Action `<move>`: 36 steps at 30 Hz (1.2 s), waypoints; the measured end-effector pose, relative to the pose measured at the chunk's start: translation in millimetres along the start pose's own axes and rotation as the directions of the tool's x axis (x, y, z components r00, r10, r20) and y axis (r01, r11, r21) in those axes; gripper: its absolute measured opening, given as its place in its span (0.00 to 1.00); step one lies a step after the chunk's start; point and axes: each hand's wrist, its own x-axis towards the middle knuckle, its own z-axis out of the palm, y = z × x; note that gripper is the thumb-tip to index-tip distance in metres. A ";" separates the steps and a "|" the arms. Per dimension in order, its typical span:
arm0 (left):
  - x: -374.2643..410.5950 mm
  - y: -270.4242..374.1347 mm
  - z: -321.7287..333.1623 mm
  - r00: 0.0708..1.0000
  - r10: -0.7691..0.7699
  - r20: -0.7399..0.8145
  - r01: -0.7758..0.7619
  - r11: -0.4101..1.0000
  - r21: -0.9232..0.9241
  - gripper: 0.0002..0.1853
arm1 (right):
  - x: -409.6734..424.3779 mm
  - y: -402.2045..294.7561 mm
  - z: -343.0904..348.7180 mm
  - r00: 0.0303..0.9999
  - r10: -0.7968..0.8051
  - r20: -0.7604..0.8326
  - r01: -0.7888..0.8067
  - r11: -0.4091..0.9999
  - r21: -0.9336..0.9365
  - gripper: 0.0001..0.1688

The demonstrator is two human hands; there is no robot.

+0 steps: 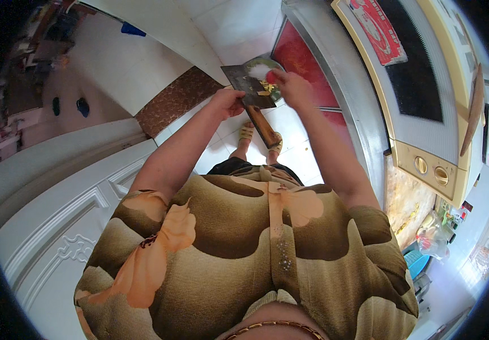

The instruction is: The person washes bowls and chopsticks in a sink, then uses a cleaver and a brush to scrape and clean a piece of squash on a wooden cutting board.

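Note:
My left hand (230, 103) grips a cleaver (244, 83) by the corner of its dark blade near the handle. The wooden handle (262, 126) slants down toward my feet. Yellow pieces (265, 92) lie on or just beyond the blade's edge. My right hand (294, 88) is at the blade's right side, its fingers around a small red thing (271, 77) that I cannot identify. Beyond the blade is a round greenish container (279, 65) with something white (260, 70) in it, partly hidden by the cleaver and my right hand.
Red cabinet doors (302, 59) stand beyond my right hand. A cream microwave oven (414, 159) sits on the right, near a stained board (407, 197), a plastic bag (432, 238) and a blue basket (415, 262). A white panelled door (78, 212) is at left, a brown threshold (178, 100) ahead of it.

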 end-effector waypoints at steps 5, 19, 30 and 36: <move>8.8 -8.1 -8.3 0.999 -0.004 -0.032 0.003 0.999 -0.036 0.06 | -26.5 -5.0 -28.8 0.996 -0.069 0.054 0.060 0.986 0.152 0.21; 2.3 -6.2 -26.5 0.998 -0.005 -0.061 0.008 0.999 0.047 0.05 | -59.1 -31.0 7.1 0.995 -0.101 0.012 0.091 0.942 0.324 0.21; -4.1 1.0 -22.8 0.997 0.053 -0.058 -0.046 0.991 0.123 0.05 | -71.9 -12.1 -6.9 0.995 -0.081 0.058 0.069 0.979 0.191 0.20; 6.9 2.4 -29.8 1.000 0.026 -0.006 -0.025 0.994 0.110 0.05 | -42.1 -11.1 17.7 0.991 0.048 -0.125 -0.030 0.989 0.146 0.21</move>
